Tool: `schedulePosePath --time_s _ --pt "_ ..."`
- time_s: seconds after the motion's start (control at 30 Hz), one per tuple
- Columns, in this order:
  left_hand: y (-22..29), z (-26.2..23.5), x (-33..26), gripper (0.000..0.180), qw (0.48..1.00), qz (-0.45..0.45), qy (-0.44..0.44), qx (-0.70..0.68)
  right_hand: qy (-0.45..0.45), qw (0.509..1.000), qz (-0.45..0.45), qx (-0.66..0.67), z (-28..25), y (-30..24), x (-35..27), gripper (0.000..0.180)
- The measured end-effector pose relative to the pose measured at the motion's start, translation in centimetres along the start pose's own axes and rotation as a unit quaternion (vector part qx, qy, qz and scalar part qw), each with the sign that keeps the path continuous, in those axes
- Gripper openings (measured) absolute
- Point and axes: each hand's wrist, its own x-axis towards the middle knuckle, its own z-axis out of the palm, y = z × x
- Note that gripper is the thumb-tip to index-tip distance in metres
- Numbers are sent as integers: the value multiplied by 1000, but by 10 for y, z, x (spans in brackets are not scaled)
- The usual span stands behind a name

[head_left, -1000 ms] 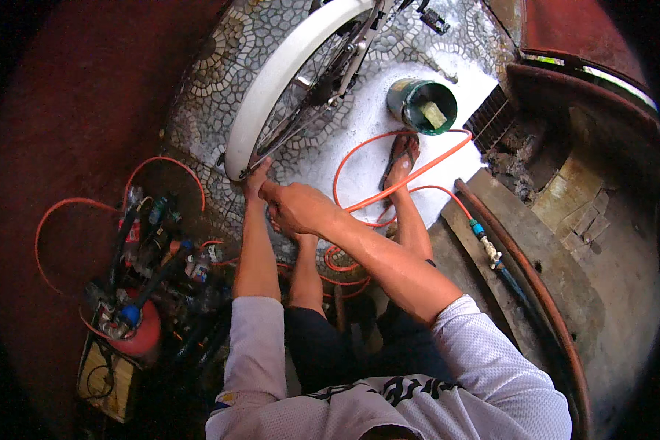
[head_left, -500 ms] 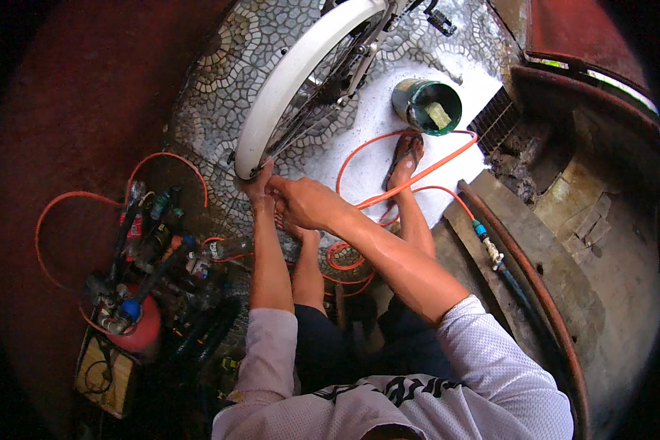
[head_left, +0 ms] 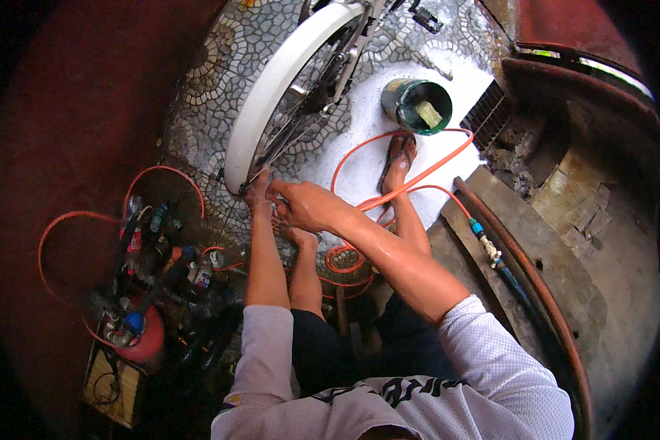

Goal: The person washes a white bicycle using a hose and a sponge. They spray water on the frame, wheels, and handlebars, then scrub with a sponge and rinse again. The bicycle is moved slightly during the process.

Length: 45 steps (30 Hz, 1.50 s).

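Note:
A bicycle wheel with a broad white outer band stands at upper centre, its lower end close to my hands. My left hand is at that lower end, and its fingers are largely hidden against the wheel. Close beside it, my right hand is closed with its fingers curled toward my left wrist. Whatever it holds, if anything, is hidden. White foam covers the patterned stone floor right of the wheel.
A dark green bucket with a yellow sponge stands beside my sandalled foot. An orange hose loops past my legs. Bottles and a red container crowd the left. A rusty pipe and drain grate lie right.
The view has shifted slightly, so the wheel and bucket appear a little further left. Both hands stay close together at the wheel's lower end, with little visible movement.

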Motion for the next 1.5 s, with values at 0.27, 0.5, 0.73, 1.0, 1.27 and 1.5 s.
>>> schedulePosePath --time_s 0.27,0.5,0.73,1.0,1.27,1.5 --pt "-8 -11 -21 62 981 -52 -45 -180 296 945 129 -48 -103 82 -1 27" --pt "10 -11 -95 31 982 16 -173 -74 247 961 120 -5 -124 86 -6 30" --pt "137 17 -144 36 902 368 -187 122 238 962 122 52 -138 91 -24 28" --pt "347 31 -236 50 801 491 -98 327 219 968 49 110 -145 140 -71 29" --pt "406 100 -216 103 745 441 12 500 220 950 28 219 -180 142 -119 27" --pt "391 158 -144 118 763 335 38 552 238 948 20 212 -208 172 -125 27"
